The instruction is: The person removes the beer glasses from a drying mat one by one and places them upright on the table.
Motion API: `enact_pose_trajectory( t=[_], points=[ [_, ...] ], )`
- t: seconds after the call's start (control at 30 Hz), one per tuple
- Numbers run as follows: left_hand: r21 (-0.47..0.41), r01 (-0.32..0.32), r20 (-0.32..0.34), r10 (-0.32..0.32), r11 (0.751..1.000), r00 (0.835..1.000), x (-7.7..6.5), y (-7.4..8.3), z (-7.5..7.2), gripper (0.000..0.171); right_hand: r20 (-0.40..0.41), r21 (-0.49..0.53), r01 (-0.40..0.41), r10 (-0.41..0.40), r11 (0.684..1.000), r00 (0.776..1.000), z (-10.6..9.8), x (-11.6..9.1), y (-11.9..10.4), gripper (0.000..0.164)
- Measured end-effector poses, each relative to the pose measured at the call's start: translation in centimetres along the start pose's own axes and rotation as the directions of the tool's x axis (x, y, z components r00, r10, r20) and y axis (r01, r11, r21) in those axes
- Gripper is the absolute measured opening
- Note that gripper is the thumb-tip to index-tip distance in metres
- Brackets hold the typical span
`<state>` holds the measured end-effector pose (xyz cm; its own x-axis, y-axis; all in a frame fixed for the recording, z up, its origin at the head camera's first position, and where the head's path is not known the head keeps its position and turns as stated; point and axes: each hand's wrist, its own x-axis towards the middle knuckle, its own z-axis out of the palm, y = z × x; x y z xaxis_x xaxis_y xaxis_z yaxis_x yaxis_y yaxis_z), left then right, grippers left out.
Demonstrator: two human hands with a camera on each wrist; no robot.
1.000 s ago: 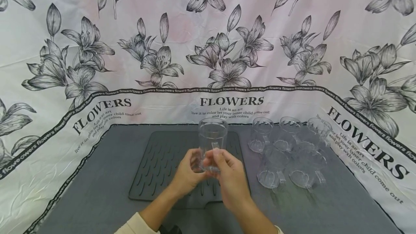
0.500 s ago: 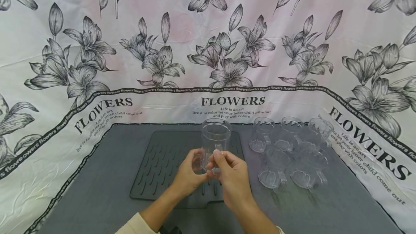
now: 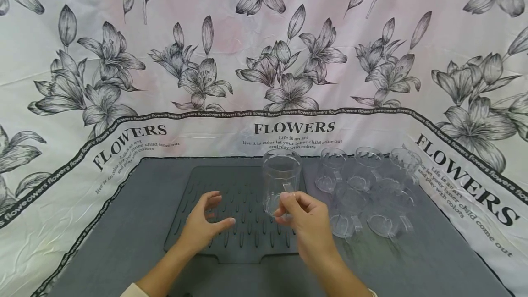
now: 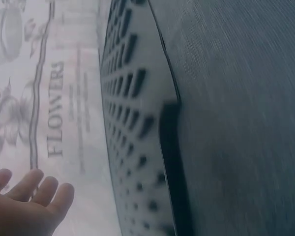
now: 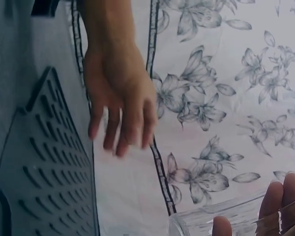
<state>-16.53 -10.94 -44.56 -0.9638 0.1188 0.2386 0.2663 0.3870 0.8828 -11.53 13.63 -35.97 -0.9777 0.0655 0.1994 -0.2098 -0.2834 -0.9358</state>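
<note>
Over the right part of the dark ridged mat (image 3: 239, 251), a clear glass mug (image 3: 282, 168) is held up, standing upright. My right hand (image 3: 310, 221) pinches its handle between thumb and fingers. In the right wrist view the mug (image 5: 241, 209) shows at the lower right, partly covered by fingertips. My left hand (image 3: 202, 223) is apart from the mug, above the left half of the mat, fingers and thumb spread in a loose curve. The left wrist view catches only part of that left hand (image 4: 32, 206), holding nothing.
Several clear mugs with handles, among them a front one (image 3: 387, 223), stand in a cluster on the grey table (image 3: 115, 242) to the right of the mat. A white floral cloth (image 3: 284, 81) rises behind the table and along both sides.
My left hand has let go of the mug and moved left and away from it. The right hand has shifted slightly right with the mug still pinched by its handle.
</note>
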Motion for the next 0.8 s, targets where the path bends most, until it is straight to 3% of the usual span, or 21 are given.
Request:
enact_pose_trajectory(
  t=[0.23, 0.5, 0.67, 0.8],
  points=[
    [0.094, 0.042, -0.057, -0.037, 0.995, 0.998, -0.7, -1.6, -3.3, 0.088, 0.017, -0.036, 0.015, -0.015, 0.999, 1.0, -1.6, 0.0, -1.3, 0.025],
    [0.192, 0.161, -0.072, -0.15, 0.968, 0.986, -1.8, -3.8, -5.8, 0.093, 0.027, -0.076, 0.042, -0.04, 0.996, 0.999, -4.0, 0.0, -3.0, 0.024],
    [0.246, 0.214, -0.053, -0.207, 0.945, 0.977, -2.2, -5.1, -6.6, 0.101, 0.061, -0.089, 0.112, -0.106, 0.99, 0.992, -5.3, -0.1, -4.2, 0.025],
    [0.315, 0.235, 0.006, -0.249, 0.92, 0.968, -2.5, -6.2, -7.0, 0.112, 0.1, -0.053, 0.166, -0.16, 0.985, 0.982, -6.5, -0.1, -5.0, 0.023]
  ],
)
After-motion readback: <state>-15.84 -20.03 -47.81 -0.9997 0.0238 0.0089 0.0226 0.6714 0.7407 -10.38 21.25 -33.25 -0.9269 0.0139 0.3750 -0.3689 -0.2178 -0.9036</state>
